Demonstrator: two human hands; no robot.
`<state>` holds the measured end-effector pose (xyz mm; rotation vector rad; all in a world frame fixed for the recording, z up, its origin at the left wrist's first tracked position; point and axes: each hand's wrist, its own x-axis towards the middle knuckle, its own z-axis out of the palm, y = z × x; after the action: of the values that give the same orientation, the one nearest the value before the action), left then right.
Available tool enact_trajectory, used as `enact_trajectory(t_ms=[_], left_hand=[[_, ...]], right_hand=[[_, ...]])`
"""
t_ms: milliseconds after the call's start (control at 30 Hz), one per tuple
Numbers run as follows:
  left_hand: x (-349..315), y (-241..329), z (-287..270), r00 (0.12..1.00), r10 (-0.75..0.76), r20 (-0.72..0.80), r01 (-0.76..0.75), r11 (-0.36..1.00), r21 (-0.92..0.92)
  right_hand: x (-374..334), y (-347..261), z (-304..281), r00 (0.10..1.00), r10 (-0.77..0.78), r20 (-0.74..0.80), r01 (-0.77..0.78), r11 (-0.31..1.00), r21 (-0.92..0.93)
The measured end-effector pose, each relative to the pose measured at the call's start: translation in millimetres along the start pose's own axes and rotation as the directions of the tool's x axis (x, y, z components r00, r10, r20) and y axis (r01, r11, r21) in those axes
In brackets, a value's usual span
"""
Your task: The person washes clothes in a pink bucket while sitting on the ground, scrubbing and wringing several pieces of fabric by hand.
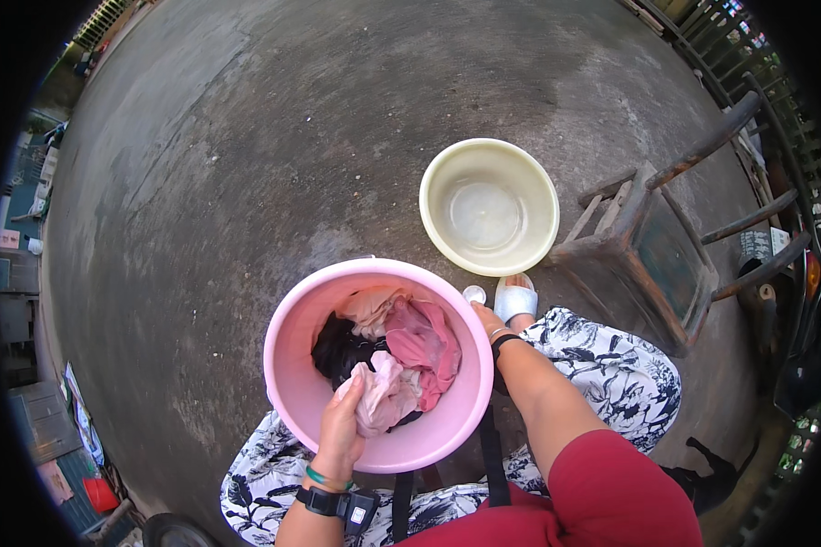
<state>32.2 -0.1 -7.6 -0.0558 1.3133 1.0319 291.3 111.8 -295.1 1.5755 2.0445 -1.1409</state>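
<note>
Our left hand (341,427) reaches into the pink plastic basin (294,342), fingers closed on a pale pink, crumpled cloth (385,392) near its near edge. The basin is round, smooth-walled and rests on our lap, over a black-and-white floral fabric (611,365). Inside lie soft bunched garments: a deeper pink piece (424,342) to the right, a black one (337,351) to the left. Our right hand (489,321) sits at the basin's outer right rim, mostly hidden behind it; we cannot tell its grip. Farther right on the rough, stained concrete floor (246,164) stands a cream plastic bowl (489,207), round and glossy. Just right of it, a worn wooden chair (666,255).
</note>
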Motion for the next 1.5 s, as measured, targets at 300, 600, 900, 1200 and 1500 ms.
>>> enact_trajectory(t_ms=[300, 600, 900, 1200, 1500], left_hand=[[1.8, -1.5, -4.8, 0.984, 0.159, 0.076, -0.152, 0.984, -0.094], [-11.4, 3.3, -4.0, 0.967, 0.211, 0.142, -0.192, 0.972, -0.135], [-24.1, 3.9, -9.5, 0.927, 0.261, 0.269, -0.220, 0.960, -0.172], [-46.2, 13.2, -15.8, 0.874, 0.405, 0.270, -0.371, 0.913, -0.170], [-55.4, 29.4, -11.6, 0.799, 0.436, 0.414, -0.426, 0.896, -0.122]], right_hand=[[-22.2, -24.6, -66.5, 0.844, 0.345, -0.411, -0.107, 0.859, 0.501], [-122.4, -80.7, -180.2, 0.950, 0.279, -0.138, 0.120, 0.078, 0.990], [-235.3, -242.4, -172.0, 0.844, -0.465, -0.266, 0.436, 0.306, 0.847], [-264.0, -268.1, -146.7, 0.540, -0.768, -0.346, 0.815, 0.580, -0.015], [-215.8, -262.9, -174.0, 0.751, -0.593, -0.289, 0.628, 0.508, 0.589]])
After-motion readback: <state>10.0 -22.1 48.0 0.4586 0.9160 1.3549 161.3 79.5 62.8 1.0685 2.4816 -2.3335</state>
